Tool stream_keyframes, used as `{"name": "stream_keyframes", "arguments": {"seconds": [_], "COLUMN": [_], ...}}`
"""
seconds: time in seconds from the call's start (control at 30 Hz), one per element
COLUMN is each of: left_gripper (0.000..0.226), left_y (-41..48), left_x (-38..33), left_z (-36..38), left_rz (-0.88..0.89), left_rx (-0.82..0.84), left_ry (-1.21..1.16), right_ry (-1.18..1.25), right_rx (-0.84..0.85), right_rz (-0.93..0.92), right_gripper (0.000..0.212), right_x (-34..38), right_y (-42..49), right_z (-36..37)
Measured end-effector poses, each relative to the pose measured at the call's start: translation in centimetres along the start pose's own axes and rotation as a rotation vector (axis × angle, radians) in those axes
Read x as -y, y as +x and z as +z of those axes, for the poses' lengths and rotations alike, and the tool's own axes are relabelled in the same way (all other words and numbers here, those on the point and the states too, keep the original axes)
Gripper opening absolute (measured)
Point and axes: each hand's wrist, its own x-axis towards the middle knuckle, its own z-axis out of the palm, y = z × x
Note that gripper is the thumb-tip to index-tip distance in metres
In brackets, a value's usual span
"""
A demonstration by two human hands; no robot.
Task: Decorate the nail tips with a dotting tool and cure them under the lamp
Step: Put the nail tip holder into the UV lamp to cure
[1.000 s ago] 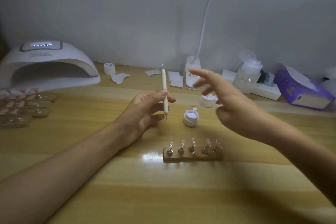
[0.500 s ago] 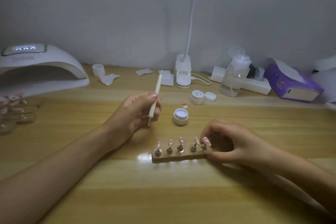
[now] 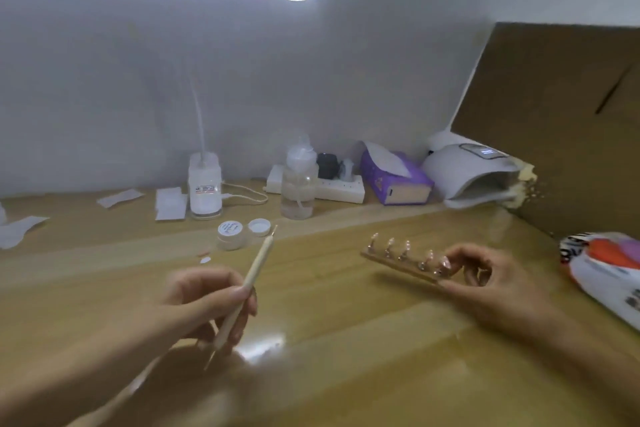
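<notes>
Five nail tips stand in row along wooden strip. Right hand pinches strip's near end, fingers curled round it. Strip looks raised off table, tilted. Likely light and stiff, but tips perched high, and any uncured gel would smudge: hold by bare wood only, keep level. Left hand grips dotting tool mid-shaft, thumb and fingers pinching, pen-like. Tool slim, smooth, light; could slip in loose hold. Curing lamp sits back right, well apart from strip.
</notes>
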Motion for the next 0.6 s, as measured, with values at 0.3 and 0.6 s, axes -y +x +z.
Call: {"name": "stream_keyframes", "arguments": {"seconds": [0.3,0.6], "left_gripper": [0.022,0.02], "left_y": [13.8,16.4], "left_x": [-1.0,1.7], "left_z": [10.2,10.3], "left_rz": [0.04,0.114], "left_rx": [0.047,-0.006], "left_ry": [0.067,0.104], "right_ry": [-0.196,-0.34], "right_rx": [-0.37,-0.492], "right_rz": [0.329,0.416], "right_gripper": [0.015,0.014], "right_x": [-10.2,-13.2], "right_y": [2.8,7.4], "right_z": [-6.7,-5.6]}}
